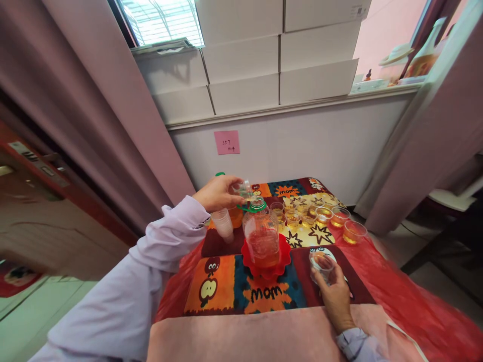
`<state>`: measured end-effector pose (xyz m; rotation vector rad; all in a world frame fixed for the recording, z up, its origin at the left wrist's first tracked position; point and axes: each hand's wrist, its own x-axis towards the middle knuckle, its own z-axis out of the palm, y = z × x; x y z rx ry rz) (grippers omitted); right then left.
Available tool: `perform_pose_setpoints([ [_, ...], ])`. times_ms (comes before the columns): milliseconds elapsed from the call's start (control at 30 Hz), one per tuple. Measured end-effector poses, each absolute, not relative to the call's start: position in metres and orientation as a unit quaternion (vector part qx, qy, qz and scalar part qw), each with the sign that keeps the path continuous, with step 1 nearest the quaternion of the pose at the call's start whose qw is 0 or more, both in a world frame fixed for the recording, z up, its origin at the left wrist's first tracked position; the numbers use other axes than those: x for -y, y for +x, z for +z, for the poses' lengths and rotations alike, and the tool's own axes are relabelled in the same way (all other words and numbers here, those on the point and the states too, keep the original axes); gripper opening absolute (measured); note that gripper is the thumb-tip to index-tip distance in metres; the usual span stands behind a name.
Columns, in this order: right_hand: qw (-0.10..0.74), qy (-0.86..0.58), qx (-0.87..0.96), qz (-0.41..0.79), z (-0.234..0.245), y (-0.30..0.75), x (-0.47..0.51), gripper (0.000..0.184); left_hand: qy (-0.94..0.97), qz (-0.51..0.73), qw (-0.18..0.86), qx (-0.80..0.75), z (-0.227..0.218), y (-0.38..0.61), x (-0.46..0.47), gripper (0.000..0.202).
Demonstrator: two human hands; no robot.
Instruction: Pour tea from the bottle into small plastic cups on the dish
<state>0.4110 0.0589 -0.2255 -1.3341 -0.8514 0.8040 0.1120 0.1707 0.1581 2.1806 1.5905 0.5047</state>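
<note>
A small clear plastic cup [244,189] is tilted over the mouth of a large clear bottle, with my left hand [221,193] wrapped round it. The bottle [262,234] has a green collar and some amber liquid low inside, and stands on a red scalloped dish [285,256]. To the right, my right hand [332,291] grips another clear plastic cup [322,262] near the mat's front edge; whether liquid is in it, I cannot tell. Behind it are several clear cups of yellow liquid [323,216] in rows.
A stack of plastic cups [223,225] stands left of the bottle, before a partly hidden container of orange liquid [236,217]. Patterned mats [211,301] cover the red-sheeted table [400,281]. A pink note [227,143] hangs on the wall behind.
</note>
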Motion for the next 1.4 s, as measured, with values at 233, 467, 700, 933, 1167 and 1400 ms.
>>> perform_pose_setpoints([
  [233,0.627,-0.584,0.379,0.349,-0.225,0.412,-0.059,0.073,0.789,0.141,0.154,-0.578,0.165,0.115,-0.173,0.065],
  [467,0.621,-0.594,0.387,0.335,-0.223,0.412,-0.058,0.07,0.815,0.073,0.1,-0.566,0.173,0.124,-0.174,0.069],
  [700,0.612,-0.608,0.397,0.313,-0.219,0.413,-0.058,0.071,0.845,0.023,0.032,-0.534,0.179,0.133,-0.174,0.063],
  [933,0.622,-0.593,0.394,0.325,-0.221,0.413,-0.059,0.068,0.859,-0.045,-0.064,-0.505,0.185,0.15,-0.172,0.059],
  [1167,0.59,-0.647,0.402,0.269,-0.218,0.417,-0.057,0.075,0.846,0.222,-0.119,-0.47,0.183,0.133,-0.127,0.048],
  [1400,0.684,-0.489,0.385,0.379,-0.121,0.389,-0.043,0.087,0.636,0.439,0.299,-0.559,0.043,0.126,-0.016,0.045],
])
